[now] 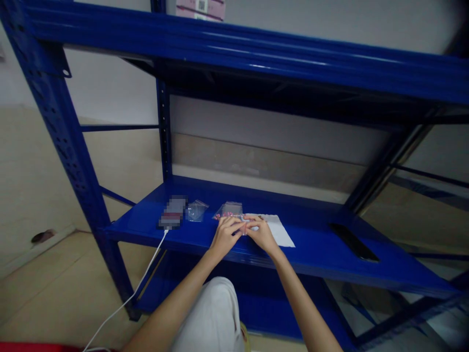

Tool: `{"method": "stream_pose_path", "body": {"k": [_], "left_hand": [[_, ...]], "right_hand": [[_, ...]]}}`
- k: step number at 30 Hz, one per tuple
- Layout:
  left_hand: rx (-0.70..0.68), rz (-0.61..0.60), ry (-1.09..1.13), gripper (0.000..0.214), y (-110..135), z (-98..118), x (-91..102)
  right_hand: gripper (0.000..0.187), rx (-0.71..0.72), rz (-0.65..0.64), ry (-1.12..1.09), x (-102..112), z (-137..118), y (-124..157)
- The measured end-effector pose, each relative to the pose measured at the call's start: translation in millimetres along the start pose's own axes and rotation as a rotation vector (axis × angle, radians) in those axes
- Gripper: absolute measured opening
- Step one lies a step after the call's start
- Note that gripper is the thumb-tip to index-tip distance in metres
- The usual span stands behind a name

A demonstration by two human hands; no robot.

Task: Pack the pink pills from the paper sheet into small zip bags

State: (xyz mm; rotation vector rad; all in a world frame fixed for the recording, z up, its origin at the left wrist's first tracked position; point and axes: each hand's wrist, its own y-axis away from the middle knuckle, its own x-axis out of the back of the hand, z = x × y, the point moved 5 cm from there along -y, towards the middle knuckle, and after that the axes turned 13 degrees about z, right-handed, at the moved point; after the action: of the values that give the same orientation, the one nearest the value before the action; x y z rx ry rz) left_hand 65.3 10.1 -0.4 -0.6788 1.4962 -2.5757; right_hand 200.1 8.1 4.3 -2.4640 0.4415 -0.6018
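My left hand (224,236) and my right hand (263,235) meet over the blue shelf, fingertips pinched close together. Between them is a small clear plastic bag (244,231), gripped from both sides; its contents are too small to make out. Just behind my left hand lie clear zip bags (233,207), with small pinkish-red pieces (223,215) showing beside them. A white sheet of paper (281,233) lies partly under my right hand, with a few tiny dark bits near its far edge.
Left of my hands are more clear bags (197,211) and a phone (173,213) with a white cable (147,270) hanging over the edge. A black flat object (354,242) lies at right. The upper shelf beam (234,44) crosses above, bearing a pink box (201,9).
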Motion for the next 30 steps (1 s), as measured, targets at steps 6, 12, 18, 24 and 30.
{"method": "stream_pose_path", "body": {"k": [6,12,18,24,30], "left_hand": [[-0.031,-0.011,0.039,0.026,-2.0,0.4,1.5],[-0.086,-0.125,0.114,0.054,-2.5,9.7,-2.0],[-0.069,-0.191,0.053,0.046,-4.2,3.4,-11.0],[-0.057,-0.147,-0.056,0.061,-5.0,-15.8,-4.1],[-0.048,-0.22,-0.014,0.082,-3.4,-10.8,-0.9]], "right_hand": [[0.021,0.037,-0.11,-0.087,-13.9,-14.0,8.2],[0.023,0.119,-0.252,-0.01,-3.0,-28.4,7.3],[0.018,0.112,-0.24,0.032,17.3,-25.9,-5.0],[0.018,-0.1,0.112,0.16,61.2,24.1,-16.2],[0.021,-0.097,0.246,0.605,84.8,64.2,-8.8]]}}
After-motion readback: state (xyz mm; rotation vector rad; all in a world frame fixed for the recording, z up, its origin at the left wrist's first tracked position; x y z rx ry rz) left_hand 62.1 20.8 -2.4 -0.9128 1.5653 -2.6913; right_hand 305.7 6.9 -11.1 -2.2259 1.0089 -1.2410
